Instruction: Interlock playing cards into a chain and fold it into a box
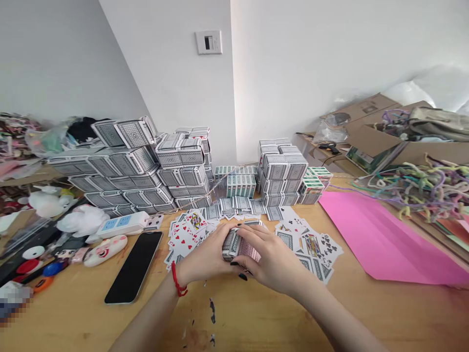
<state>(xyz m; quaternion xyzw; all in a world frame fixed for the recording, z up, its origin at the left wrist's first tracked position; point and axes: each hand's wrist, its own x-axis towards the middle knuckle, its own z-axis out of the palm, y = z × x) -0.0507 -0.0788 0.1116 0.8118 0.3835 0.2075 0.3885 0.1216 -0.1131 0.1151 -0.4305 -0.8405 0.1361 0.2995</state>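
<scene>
Near the middle of the table, both hands are closed around a small block of playing cards (230, 246) with grey patterned backs. My left hand (208, 254), with a red cord at its wrist, wraps the block's left side. From the right and over the top, the fingers of my right hand (271, 256) press on it; some of its nails are dark. A pinkish side of the block shows between my fingers, and its underside is hidden. Loose playing cards (185, 237) lie spread left of the block, and more loose cards (313, 244) fan out on the right.
Stacks of card-covered blocks (117, 166) rise at the back left, another stack (282, 171) at the back right. Green-striped card boxes (241, 186) stand between. A phone (135, 266) and power strip (122, 225) lie left, pink paper (381, 239) and pipe cleaners (428, 188) right.
</scene>
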